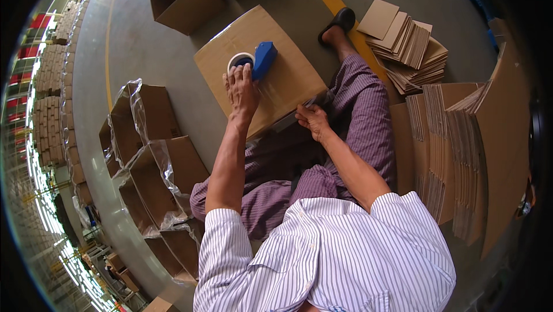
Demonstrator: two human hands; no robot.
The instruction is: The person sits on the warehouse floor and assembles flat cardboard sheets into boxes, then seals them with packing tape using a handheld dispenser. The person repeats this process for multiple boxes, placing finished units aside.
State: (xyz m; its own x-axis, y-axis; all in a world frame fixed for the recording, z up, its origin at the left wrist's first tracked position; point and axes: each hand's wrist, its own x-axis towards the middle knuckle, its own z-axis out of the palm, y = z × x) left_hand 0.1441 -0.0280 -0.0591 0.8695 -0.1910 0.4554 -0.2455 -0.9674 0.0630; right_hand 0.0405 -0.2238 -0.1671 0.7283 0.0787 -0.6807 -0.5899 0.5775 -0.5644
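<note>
A closed cardboard carton (288,76) stands between my legs, its top facing me. On it lies a blue tape dispenser (265,60) with a pale-rimmed roll of tape. My left hand (242,93) has its fingers curled over the roll side of the dispenser, gripping it against the carton top. At the carton's near right edge, my right hand (313,120) is closed, fingertips against the edge. A shiny strip shows by those fingertips, but what they pinch is too small to tell.
Open cardboard cartons (152,168) with clear film along their edges stand in a group at the left. More open cartons (187,4) are at the far side. Flat cardboard pieces (403,38) lie stacked at the far right, and folded cardboard sheets (461,156) stand upright at my right.
</note>
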